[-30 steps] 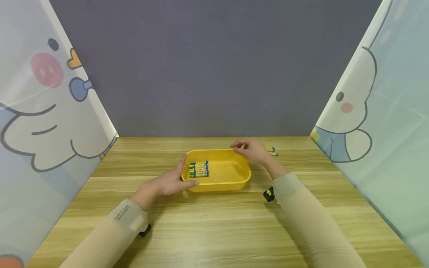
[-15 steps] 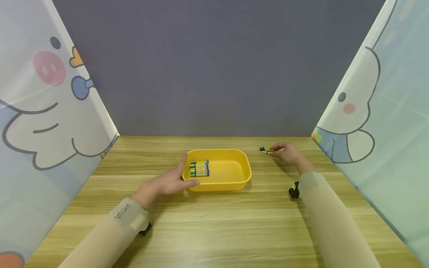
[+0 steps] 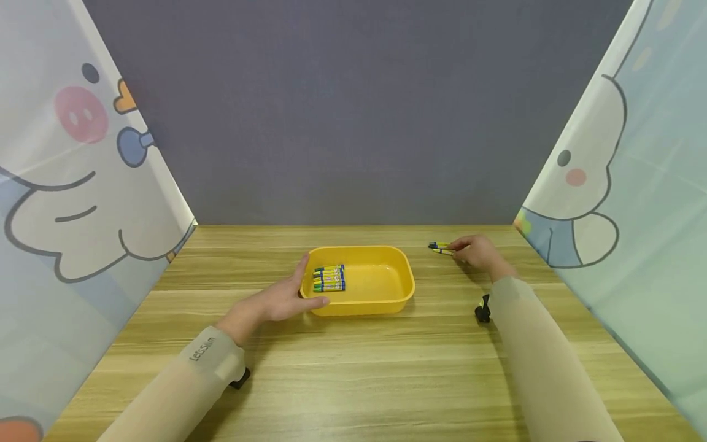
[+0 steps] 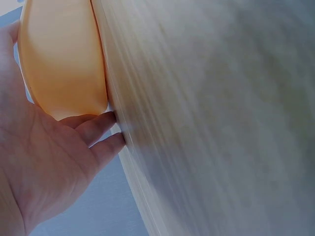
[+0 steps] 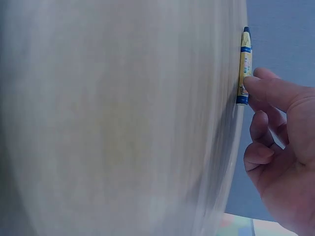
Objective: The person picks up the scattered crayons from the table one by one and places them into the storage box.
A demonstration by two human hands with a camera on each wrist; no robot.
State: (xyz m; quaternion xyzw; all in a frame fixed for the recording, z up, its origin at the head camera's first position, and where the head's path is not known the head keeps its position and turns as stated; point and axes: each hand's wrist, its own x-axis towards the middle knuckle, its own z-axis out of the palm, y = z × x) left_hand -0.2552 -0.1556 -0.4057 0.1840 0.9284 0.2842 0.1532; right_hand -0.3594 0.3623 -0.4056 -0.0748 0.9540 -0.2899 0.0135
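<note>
Your right hand [image 3: 479, 252] has its fingertips [image 5: 256, 84] on 1 crayon [image 5: 244, 66] at the far right of the tabletop [image 3: 353, 368]; whether you pinch it or only touch it cannot be told. 2 crayons [image 3: 440, 248] lie there, long axes running left to right, pointing toward the yellow tray [image 3: 386, 301], well apart from it. Your left hand [image 3: 282, 299] grasps the tray's near-left corner; it holds a row of crayons [image 3: 328, 278]. Printed curtains flank a grey back wall.
</note>
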